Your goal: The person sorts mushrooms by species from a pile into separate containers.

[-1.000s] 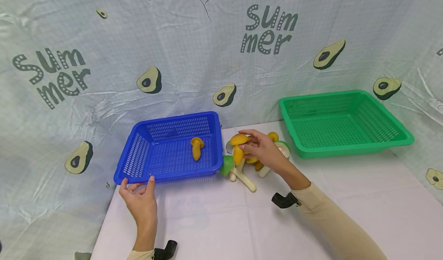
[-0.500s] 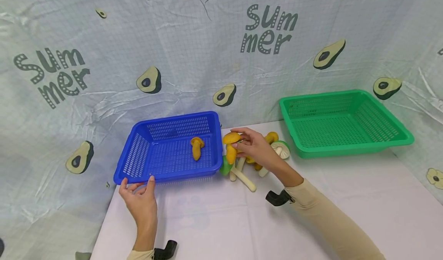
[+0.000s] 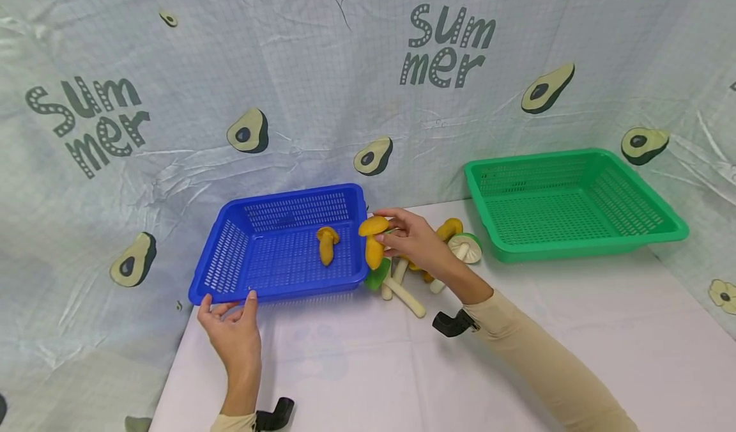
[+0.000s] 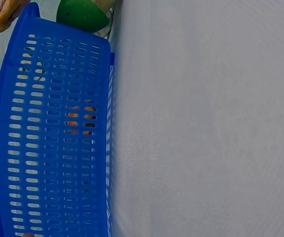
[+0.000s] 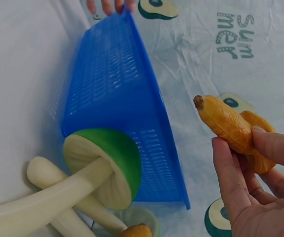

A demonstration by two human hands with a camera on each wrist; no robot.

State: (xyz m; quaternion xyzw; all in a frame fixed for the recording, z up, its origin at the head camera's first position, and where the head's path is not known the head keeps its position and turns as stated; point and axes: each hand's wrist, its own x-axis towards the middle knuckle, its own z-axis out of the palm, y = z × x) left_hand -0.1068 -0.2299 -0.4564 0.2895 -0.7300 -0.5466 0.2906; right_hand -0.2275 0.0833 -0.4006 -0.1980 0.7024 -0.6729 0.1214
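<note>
Between thumb and fingers, my right hand pinches a yellow mushroom beside the right rim of the blue basket. In the right wrist view this mushroom has its stem end pointing away from the palm, above the rim. My left hand grips the front-left rim of the basket, thumb and fingers at its edge. Another yellow mushroom lies inside on the basket floor. A green-capped mushroom with a long pale stem leans near the basket's right wall.
Right of the blue basket lies a pile of mushrooms, including a green-capped one showing its pale underside and a yellow one. A green basket stands at the right. A printed cloth hangs behind the white-covered table.
My right hand has carried the yellow mushroom leftward from over the pile to the blue basket's right rim. The left hand stays on the basket.
</note>
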